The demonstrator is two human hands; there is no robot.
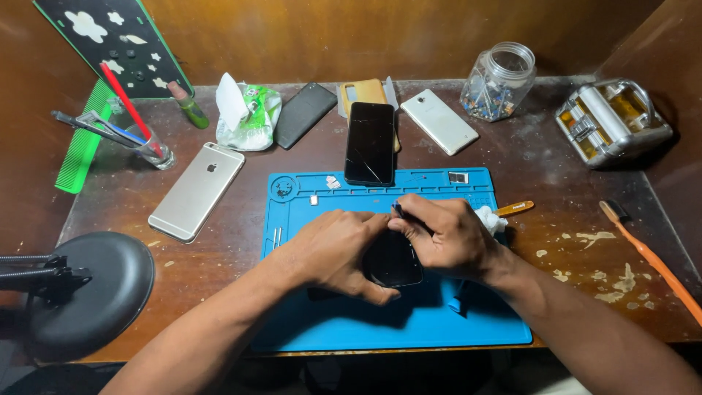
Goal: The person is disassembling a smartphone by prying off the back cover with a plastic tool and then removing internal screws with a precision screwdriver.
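Note:
On the blue repair mat [439, 322] my left hand [336, 252] grips a black phone [393, 263] and holds it slightly raised. My right hand [450, 238] pinches a thin dark tool [398, 211] whose tip meets the phone's upper edge. Both hands touch each other over the phone, which they mostly hide. A white wad [491, 218] peeks out behind my right hand.
A cracked black phone [369, 143], gold phone [197, 190], white phone [439, 121], dark phone [303, 113] and tan case [363, 91] lie around. Glass jar [499, 80], metal case [610, 121], orange toothbrush [651, 256], tissue pack [245, 113], tool cup [153, 150], lamp head [91, 292].

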